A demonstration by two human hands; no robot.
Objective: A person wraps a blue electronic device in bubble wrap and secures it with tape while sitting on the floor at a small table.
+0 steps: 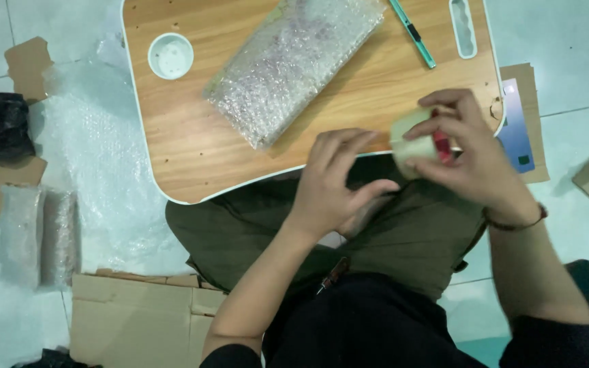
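Right hand (465,146) clamped on pale roll of packing tape w/ red dispenser (418,142) at desk edge, left hand (339,180) fingers apart picking at its end; oblong bubble-wrapped parcel (294,65) on wooden lap desk (185,143) looks wrapped, taping apparently left.

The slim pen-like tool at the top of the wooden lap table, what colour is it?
Teal, with a dark band midway: the slim pen-like tool shows in the head view, lying on the wooden lap table.

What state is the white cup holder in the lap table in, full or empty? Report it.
Empty. The round white cup holder sunk in the wooden lap table shows only its bare bottom; nothing stands in it.
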